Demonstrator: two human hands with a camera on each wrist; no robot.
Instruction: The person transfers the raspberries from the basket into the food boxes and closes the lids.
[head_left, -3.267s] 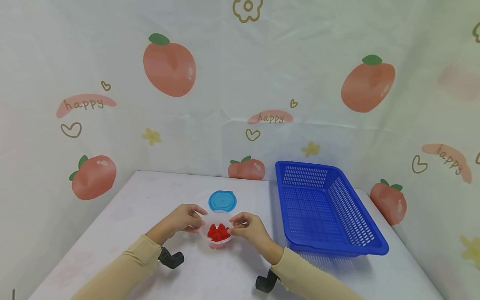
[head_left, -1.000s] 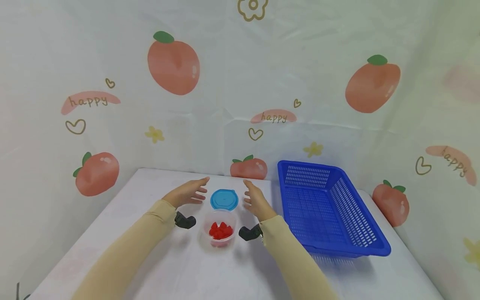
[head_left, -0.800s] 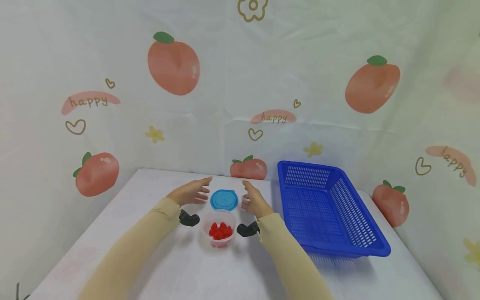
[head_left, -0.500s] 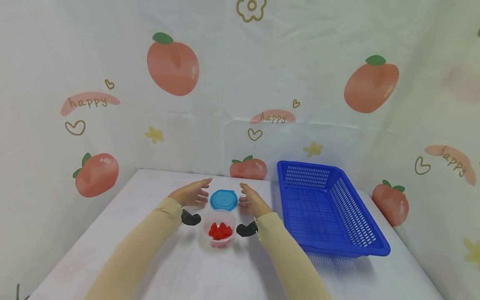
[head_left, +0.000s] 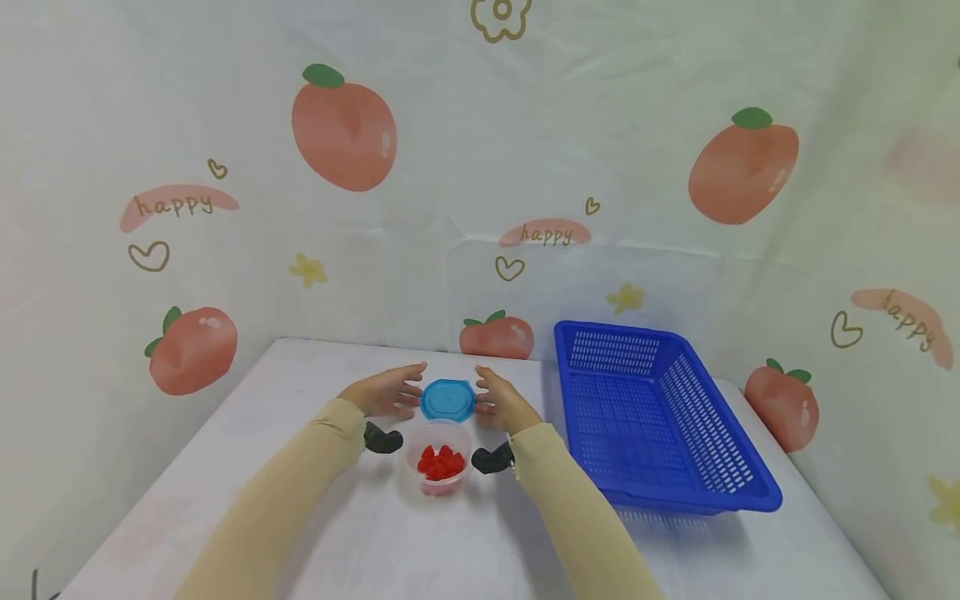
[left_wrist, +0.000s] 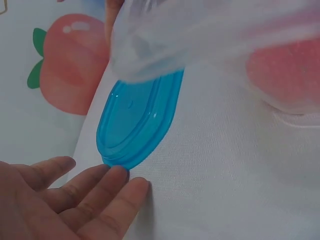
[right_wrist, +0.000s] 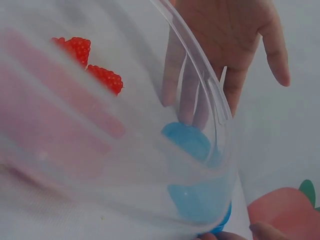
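Note:
A blue plastic lid (head_left: pixel 447 401) lies flat on the table, between my two hands in the head view. My left hand (head_left: pixel 386 392) is at its left side with fingers spread and extended; in the left wrist view its fingertips (left_wrist: pixel 117 175) reach the edge of the lid. On the opposite side my right hand (head_left: pixel 504 402) has its fingers extended toward the lid, close to its edge. Nearer to me stands a clear plastic bowl (head_left: pixel 426 436) holding several red raspberries (head_left: pixel 440 464). In the right wrist view the bowl's wall (right_wrist: pixel 150 165) partly covers the hand and lid.
A large blue plastic basket (head_left: pixel 678 502) with slotted sides stands at the right of the white-covered table (head_left: pixel 420 550). Behind the table hangs a white cloth (head_left: pixel 420 292) printed with fruit. Black wrist cameras (head_left: pixel 382 438) hang close to the bowl's sides.
Both hands have left the bowl's rim and moved forward to either side of the lid. Over the last second they have drawn closer together around it. Bowl and lid stay in place.

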